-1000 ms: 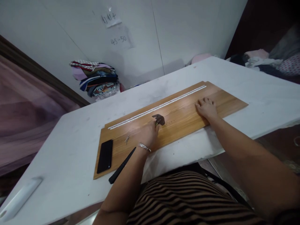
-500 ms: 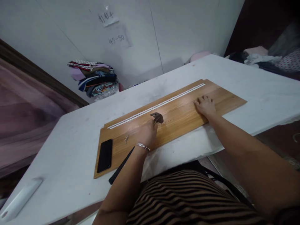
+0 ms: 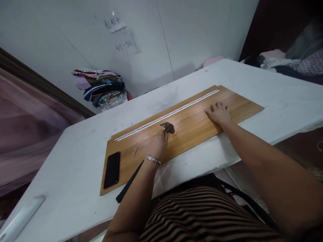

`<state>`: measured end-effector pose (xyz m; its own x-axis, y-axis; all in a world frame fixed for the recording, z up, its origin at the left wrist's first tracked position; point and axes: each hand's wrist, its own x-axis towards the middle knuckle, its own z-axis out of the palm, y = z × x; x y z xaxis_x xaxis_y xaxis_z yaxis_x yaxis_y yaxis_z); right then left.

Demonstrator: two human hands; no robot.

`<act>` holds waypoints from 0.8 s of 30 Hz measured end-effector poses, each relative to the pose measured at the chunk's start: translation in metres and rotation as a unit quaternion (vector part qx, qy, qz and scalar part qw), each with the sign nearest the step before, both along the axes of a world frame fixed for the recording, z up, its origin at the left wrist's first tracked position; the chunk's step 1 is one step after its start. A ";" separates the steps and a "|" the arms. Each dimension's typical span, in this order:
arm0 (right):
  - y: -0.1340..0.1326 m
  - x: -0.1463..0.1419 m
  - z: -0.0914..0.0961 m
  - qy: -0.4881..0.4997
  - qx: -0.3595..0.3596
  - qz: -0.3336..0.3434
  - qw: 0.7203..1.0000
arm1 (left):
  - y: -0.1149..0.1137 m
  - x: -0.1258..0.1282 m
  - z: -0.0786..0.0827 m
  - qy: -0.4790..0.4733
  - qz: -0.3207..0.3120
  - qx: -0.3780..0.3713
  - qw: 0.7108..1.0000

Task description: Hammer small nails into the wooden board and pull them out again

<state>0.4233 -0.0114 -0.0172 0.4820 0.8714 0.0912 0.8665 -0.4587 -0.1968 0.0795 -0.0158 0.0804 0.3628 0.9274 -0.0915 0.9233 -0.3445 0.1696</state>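
Note:
My left hand (image 3: pixel 156 146) is closed round a hammer just behind its dark head (image 3: pixel 168 127); the black handle (image 3: pixel 127 186) runs back under my wrist and past the board's near edge. The head rests on a long wooden board (image 3: pixel 242 107) lying on a white table (image 3: pixel 75 158). A row of tiny dark dots (image 3: pixel 179 130) sits in the board just right of the head. My right hand (image 3: pixel 219 113) lies flat on the board, fingers stretched out, holding nothing. A thin white strip (image 3: pixel 166 116) runs along the board's far side.
A black phone (image 3: pixel 112 169) lies on the board's left end, with a few loose nails (image 3: pixel 135 151) beside it. Folded clothes (image 3: pixel 102 88) are stacked against the wall behind. A white bar (image 3: pixel 20 218) lies at the table's near left corner. More fabric (image 3: pixel 282 60) is piled far right.
The view has drifted slightly. Both hands and the hammer keep their places on the board.

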 end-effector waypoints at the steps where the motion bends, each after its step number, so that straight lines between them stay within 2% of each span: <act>1: 0.000 0.000 0.000 0.001 -0.002 0.000 1.000 | 0.000 0.000 -0.001 -0.001 0.003 0.000 1.000; 24: -0.002 -0.004 0.007 0.022 -0.011 -0.006 1.000 | -0.001 0.000 -0.006 -0.016 -0.005 0.007 1.000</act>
